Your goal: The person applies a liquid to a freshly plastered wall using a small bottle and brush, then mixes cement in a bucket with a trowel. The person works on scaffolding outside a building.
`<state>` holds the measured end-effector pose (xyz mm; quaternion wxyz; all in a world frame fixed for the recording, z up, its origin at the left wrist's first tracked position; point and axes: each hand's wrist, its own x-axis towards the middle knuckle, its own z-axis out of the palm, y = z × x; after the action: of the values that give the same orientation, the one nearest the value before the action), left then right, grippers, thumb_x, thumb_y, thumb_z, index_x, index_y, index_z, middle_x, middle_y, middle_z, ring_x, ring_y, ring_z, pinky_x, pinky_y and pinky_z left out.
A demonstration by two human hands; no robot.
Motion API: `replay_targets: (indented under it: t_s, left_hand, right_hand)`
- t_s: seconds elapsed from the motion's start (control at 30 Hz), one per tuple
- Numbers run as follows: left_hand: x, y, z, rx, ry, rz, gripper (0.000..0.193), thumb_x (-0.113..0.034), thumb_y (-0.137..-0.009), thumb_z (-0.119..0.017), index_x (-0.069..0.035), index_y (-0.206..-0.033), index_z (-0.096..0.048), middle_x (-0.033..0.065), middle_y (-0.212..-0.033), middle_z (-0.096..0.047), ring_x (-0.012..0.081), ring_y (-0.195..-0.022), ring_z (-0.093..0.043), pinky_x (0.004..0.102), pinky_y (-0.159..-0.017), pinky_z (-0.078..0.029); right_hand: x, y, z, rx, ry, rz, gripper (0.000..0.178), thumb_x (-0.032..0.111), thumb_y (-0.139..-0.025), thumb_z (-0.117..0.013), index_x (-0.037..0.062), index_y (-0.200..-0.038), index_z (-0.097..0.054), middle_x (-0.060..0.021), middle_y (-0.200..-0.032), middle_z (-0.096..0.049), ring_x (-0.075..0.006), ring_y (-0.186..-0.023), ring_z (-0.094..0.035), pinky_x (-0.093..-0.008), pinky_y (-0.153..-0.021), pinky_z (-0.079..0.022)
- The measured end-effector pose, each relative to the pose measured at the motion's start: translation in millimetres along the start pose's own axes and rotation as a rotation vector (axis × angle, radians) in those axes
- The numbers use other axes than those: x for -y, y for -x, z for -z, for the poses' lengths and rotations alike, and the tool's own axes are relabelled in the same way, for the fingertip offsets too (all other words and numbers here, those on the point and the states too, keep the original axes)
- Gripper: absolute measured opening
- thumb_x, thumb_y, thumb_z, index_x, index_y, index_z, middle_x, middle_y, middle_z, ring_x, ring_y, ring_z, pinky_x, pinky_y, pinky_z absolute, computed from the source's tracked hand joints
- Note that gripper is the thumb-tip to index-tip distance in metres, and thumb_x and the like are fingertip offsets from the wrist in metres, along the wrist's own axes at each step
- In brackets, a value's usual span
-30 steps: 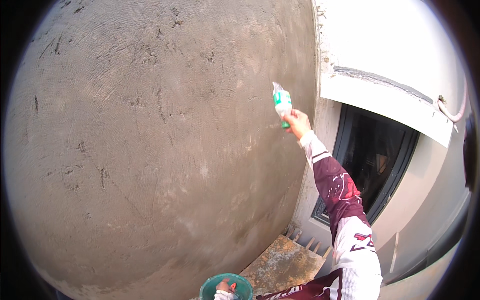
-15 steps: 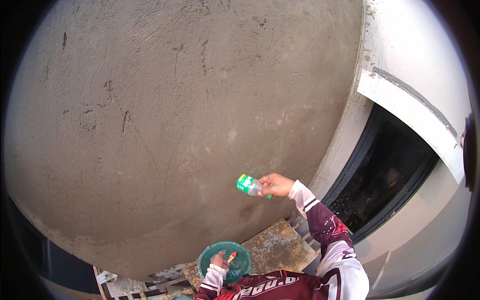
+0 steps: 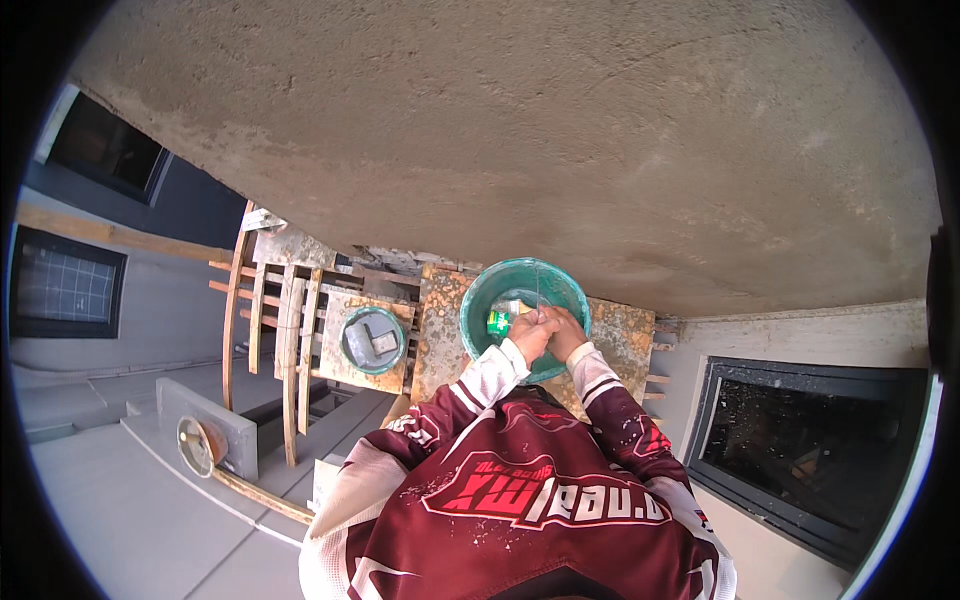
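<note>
Rough plastered wall [image 3: 520, 130] seen ahead; wooden scaffold [image 3: 285, 300] and second green bucket [image 3: 372, 340] at left. Green-white sponge [image 3: 499, 322] held inside green bowl [image 3: 525, 315] over stained board [image 3: 620, 335]; left hand [image 3: 530, 335] fingers grasping sponge, right hand [image 3: 563, 330] fingers clenched beside it.

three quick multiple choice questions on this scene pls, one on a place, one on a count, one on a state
1. Where are both hands?
A. on the window
B. over the large green basin
C. on the wooden scaffold

2. How many round green containers show?
A. one
B. two
C. four

3. How do the two hands stand?
A. close together
B. far apart
C. hidden behind the back

Answers:
1 B: the left hand and the right hand sit over the large green basin, by a small green and white object.
2 B: the basin plus a smaller green bucket on the wooden scaffold.
3 A: the hands meet side by side; the fingers' grip cannot be told.
</note>
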<state>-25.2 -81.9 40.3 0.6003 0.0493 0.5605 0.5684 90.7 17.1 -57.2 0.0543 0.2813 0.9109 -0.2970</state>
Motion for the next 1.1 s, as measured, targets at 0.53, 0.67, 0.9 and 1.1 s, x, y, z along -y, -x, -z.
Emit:
replay_targets:
  t_s: [0.53,0.67,0.9,1.1]
  left_hand:
    - [61,-22,129,-0.684,0.396,-0.050,0.020,-0.015,-0.074,-0.067,-0.007,-0.066,-0.051,-0.0025,-0.059,-0.050,0.0064,-0.053,-0.043,0.0247,-0.052,-0.036]
    - [84,-19,142,-0.845,0.286,-0.113,0.030,-0.021,-0.073,-0.070,-0.006,-0.060,-0.047,-0.0003,-0.056,-0.049,0.0093,-0.052,-0.043,0.0280,-0.052,-0.038]
    - [73,33,139,-1.037,0.135,-0.168,0.036,-0.017,-0.078,-0.068,-0.011,-0.058,-0.039,-0.0070,-0.055,-0.039,0.0036,-0.050,-0.031,0.0237,-0.044,-0.028]
    - [55,48,102,-1.117,0.258,-0.177,0.037,-0.014,-0.080,-0.066,-0.011,-0.058,-0.038,-0.0075,-0.056,-0.039,0.0025,-0.053,-0.031,0.0224,-0.046,-0.028]
  right_hand:
    - [-4,-17,3,0.156,-0.175,-0.010,0.043,0.005,-0.075,-0.065,0.0041,-0.116,-0.054,-0.0130,-0.101,-0.062,-0.0215,-0.086,-0.061,-0.0332,-0.077,-0.049]
    - [37,-62,-32,0.300,-0.158,0.178,0.042,0.004,-0.075,-0.065,0.0054,-0.115,-0.054,-0.0134,-0.103,-0.060,-0.0253,-0.089,-0.061,-0.0359,-0.078,-0.049]
    - [114,-118,-103,0.594,0.049,0.673,0.048,0.014,-0.075,-0.067,0.0086,-0.120,-0.050,-0.0133,-0.110,-0.057,-0.0302,-0.106,-0.053,-0.0428,-0.089,-0.041]
    - [129,-134,-159,0.576,0.629,0.968,0.069,0.034,-0.070,-0.072,0.0142,-0.129,-0.042,-0.0163,-0.114,-0.054,-0.0345,-0.113,-0.045,-0.0500,-0.096,-0.030]
